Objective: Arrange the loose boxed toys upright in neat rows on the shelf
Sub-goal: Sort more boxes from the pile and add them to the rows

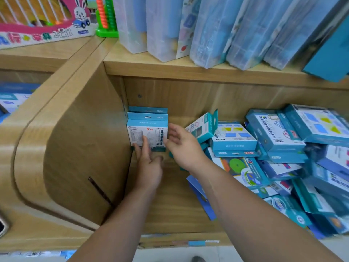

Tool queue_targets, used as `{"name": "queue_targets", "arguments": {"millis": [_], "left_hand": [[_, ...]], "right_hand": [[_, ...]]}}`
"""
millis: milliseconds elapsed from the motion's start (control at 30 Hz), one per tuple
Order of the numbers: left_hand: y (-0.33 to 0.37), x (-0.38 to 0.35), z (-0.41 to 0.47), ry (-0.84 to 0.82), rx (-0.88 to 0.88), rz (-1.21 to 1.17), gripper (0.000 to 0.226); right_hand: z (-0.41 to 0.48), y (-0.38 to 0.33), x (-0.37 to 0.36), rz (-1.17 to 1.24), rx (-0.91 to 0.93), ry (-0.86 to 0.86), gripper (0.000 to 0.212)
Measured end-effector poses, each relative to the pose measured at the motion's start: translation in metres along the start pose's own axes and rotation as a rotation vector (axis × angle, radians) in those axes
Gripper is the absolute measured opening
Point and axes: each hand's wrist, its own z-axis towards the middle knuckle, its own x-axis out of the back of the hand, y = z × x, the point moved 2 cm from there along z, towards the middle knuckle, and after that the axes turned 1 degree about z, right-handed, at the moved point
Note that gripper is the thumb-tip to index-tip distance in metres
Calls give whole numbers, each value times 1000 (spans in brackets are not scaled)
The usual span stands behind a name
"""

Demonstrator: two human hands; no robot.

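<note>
Two teal-and-white boxed toys (pixel 147 127) stand upright, one behind the other, in the back left corner of the wooden shelf (pixel 170 205). My left hand (pixel 149 163) lies flat with its fingertips touching the lower front of the front box. My right hand (pixel 181 144) is beside that box's right edge, fingers spread, holding nothing. A jumbled pile of loose teal boxes (pixel 279 159) fills the right half of the shelf, lying flat and tilted on each other.
The shelf's wooden side wall (pixel 85 148) rises at the left. On the board above (pixel 170 67) stand tall clear-wrapped blue packages (pixel 217 29), a green abacus toy (pixel 105 17) and a pink rabbit box (pixel 43 21). Bare shelf floor lies between the hands and the pile.
</note>
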Motion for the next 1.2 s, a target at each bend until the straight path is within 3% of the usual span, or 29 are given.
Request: {"name": "queue_targets", "arguments": {"millis": [167,300,500,633,767,833,1000,1200], "left_hand": [[16,-7,-27,64,-55,90,75],[33,-12,-62,-7,-230,129,55],[48,-45,-112,-131,-456,222,33],[59,-79,-141,-176,-656,342,34],[69,-125,-155,-170,-750,490,40],[75,-152,-156,-162,-780,590,48],[91,-208,-149,-160,-781,767,64],[115,-266,-138,-324,-626,867,71]], "right_hand": [[-37,-14,18,-1,72,53,42],[-81,-18,52,-20,118,86,23],[-144,5,137,-102,153,285,18],[-170,30,201,-364,242,523,6],[-182,38,262,-736,377,702,21],[-182,43,294,-837,356,736,33],[-166,50,353,-931,86,582,72],[-146,46,384,-760,-71,285,65]]}}
